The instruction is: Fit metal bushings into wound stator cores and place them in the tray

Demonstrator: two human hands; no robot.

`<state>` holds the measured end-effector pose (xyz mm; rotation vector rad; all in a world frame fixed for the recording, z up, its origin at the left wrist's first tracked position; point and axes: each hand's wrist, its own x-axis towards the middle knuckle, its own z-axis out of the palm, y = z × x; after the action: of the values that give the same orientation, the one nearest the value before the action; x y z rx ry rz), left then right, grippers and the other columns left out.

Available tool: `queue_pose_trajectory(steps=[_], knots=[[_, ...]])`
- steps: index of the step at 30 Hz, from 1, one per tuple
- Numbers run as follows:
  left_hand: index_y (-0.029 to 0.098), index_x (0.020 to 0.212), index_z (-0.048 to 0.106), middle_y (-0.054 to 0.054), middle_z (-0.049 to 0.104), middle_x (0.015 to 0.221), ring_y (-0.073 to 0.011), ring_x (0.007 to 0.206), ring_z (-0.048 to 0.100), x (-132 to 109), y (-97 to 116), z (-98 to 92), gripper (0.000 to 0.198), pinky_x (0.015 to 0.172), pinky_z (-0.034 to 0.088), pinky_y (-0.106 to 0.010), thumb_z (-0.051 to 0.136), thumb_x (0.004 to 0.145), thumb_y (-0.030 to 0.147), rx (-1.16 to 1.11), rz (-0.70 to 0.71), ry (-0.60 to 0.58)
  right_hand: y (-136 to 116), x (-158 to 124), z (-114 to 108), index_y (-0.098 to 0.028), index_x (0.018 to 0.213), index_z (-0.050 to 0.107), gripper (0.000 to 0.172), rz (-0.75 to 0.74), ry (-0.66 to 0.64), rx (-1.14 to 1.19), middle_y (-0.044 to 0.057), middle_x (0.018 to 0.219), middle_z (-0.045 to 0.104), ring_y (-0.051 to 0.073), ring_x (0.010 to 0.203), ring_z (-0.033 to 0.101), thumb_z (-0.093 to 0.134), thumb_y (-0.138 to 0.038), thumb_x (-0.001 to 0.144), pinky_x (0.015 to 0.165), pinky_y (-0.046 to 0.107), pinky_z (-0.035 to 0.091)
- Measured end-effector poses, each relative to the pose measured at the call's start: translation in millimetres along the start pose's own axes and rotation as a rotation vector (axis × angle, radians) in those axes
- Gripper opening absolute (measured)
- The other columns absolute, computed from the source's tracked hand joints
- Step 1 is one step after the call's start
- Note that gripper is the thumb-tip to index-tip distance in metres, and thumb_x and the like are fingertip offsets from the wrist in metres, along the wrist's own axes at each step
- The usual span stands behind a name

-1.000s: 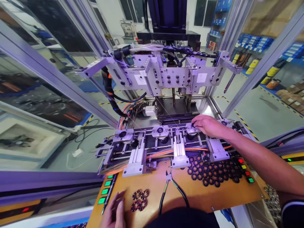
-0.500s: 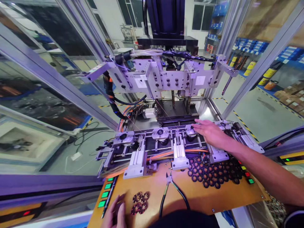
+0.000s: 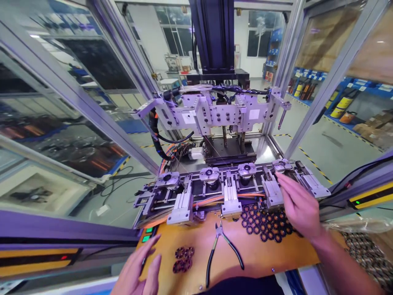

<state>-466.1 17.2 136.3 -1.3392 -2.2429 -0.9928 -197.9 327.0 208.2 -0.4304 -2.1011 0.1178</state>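
Note:
My right hand (image 3: 299,205) reaches over the right end of the fixture row, fingers stretched out and nothing visible in them. Its fingertips are close to the rightmost winding fixture (image 3: 281,165); whether they touch it I cannot tell. Dark ring cores sit on the other fixtures, among them the third fixture (image 3: 247,169) and the second fixture (image 3: 210,173). At the lower left, my left hand (image 3: 138,268) hovers over the panel edge, thumb and fingers apart, holding nothing. Several copper-wound stator cores (image 3: 183,259) lie to its right on the orange worktop (image 3: 258,262).
Open cutting pliers (image 3: 219,233) rest mid-worktop. Several black ring cores (image 3: 265,223) are packed below the fixtures at the right. Green buttons (image 3: 146,237) line the left edge. A machine head (image 3: 221,112) hangs behind the fixtures, with aluminium frame posts (image 3: 290,78) either side.
My right hand has moved from the third fixture rightward to the rightmost one. My left hand has shifted up and left, its fingers opening wider. The camera view has tilted up.

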Motion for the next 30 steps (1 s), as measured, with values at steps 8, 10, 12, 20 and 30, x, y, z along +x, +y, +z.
queue_pose_trajectory(steps=[8,10,12,20,30], knots=[[0.011,0.137,0.050,-0.011,0.049,0.147,-0.0300,0.144,0.031,174.2,130.2,96.9,0.048,0.117,0.031,-0.051,0.042,0.098,0.038,0.078,0.536,-0.593,-33.8,-65.9,-24.0,-0.016,0.136,0.054,0.061,0.036,0.015,-0.009,0.011,0.125,0.064,0.020,0.114,0.062,0.060,0.009,0.080,0.102,0.035,0.050],[0.011,0.138,0.048,-0.011,0.046,0.150,-0.0299,0.145,0.030,186.9,144.6,126.2,0.049,0.117,0.029,-0.052,0.045,0.097,0.036,0.101,0.541,-0.652,-33.8,-84.3,-34.7,-0.015,0.135,0.054,0.057,0.071,0.007,-0.031,0.012,0.125,0.064,0.019,0.114,0.062,0.059,0.007,0.082,0.103,0.033,0.049],[0.011,0.139,0.047,-0.011,0.045,0.150,-0.0297,0.144,0.032,189.8,150.9,144.2,0.049,0.117,0.030,-0.053,0.047,0.096,0.034,0.117,0.540,-0.686,-32.8,-110.0,-46.4,-0.013,0.133,0.056,0.051,0.115,-0.014,-0.066,0.012,0.123,0.065,0.018,0.113,0.062,0.058,0.004,0.084,0.106,0.031,0.046],[0.009,0.140,0.045,-0.015,0.040,0.153,-0.0309,0.144,0.032,191.5,156.7,153.7,0.052,0.117,0.025,-0.053,0.051,0.092,0.026,0.128,0.489,-0.787,-42.1,-210.6,-37.2,-0.011,0.121,0.060,0.032,0.279,-0.151,-0.104,0.012,0.115,0.067,0.018,0.104,0.066,0.053,-0.005,0.090,0.094,0.030,0.053],[0.012,0.150,0.029,-0.013,0.030,0.159,-0.0217,0.149,0.019,90.2,156.4,62.5,0.061,0.122,0.023,-0.043,0.043,0.097,0.040,-0.263,0.396,-0.564,-18.5,-181.2,38.0,-0.017,0.101,0.069,0.022,0.159,-0.433,-0.046,0.014,0.138,0.053,0.031,0.134,0.044,0.053,-0.009,0.087,0.104,0.055,0.047]])
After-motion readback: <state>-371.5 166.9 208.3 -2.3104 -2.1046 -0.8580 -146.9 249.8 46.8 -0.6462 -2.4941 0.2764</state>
